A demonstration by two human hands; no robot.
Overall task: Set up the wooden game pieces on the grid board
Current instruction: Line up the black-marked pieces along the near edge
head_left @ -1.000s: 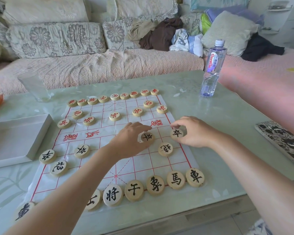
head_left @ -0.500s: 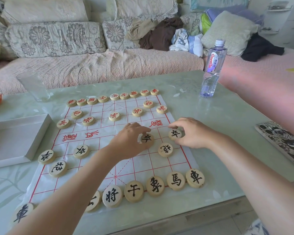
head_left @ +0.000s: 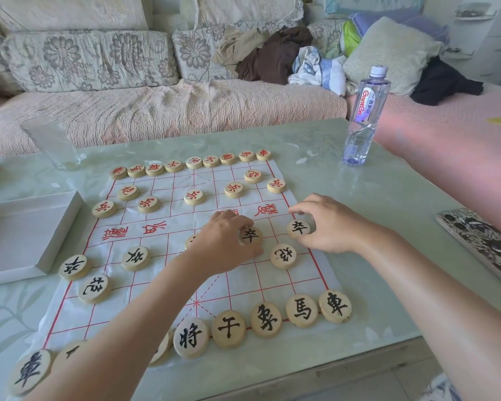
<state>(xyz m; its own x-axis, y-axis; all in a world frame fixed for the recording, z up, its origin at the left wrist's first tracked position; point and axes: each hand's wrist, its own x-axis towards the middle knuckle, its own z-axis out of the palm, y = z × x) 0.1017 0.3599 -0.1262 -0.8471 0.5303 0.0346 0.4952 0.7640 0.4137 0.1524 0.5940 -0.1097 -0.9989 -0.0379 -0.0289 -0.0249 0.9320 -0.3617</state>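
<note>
Wood discs, so they're light, stiff and probably a bit slick on that thin white grid board (head_left: 145,302). My guess is they slide easier than they lift, and the sheet looks flimsy enough to wrinkle if you drag hard. Best hold is likely the rim, thumb on one side and fingertips on the other, face kept up so the character reads.

Far left there's a white box (head_left: 26,227) off the board's edge, then the left cannon disc (head_left: 94,288) already set on the left half. Next is the left hand (head_left: 223,244), fingers curled down onto the rim of the middle soldier disc (head_left: 250,236), which lies flat on the near soldier row. A half-hidden disc (head_left: 191,241) peeks out from under that hand. The right cannon disc (head_left: 284,256) sits just below, between the hands. The right hand (head_left: 330,224) pinches the edge soldier disc (head_left: 299,228) with thumb and curled fingers, flat by the right border line. The water bottle (head_left: 365,117) stands well off to the right.

Versus a second ago, barely anything is different. Same hands, same two discs. The edge one is maybe nudged a hair inward, but I can't say for sure.
</note>
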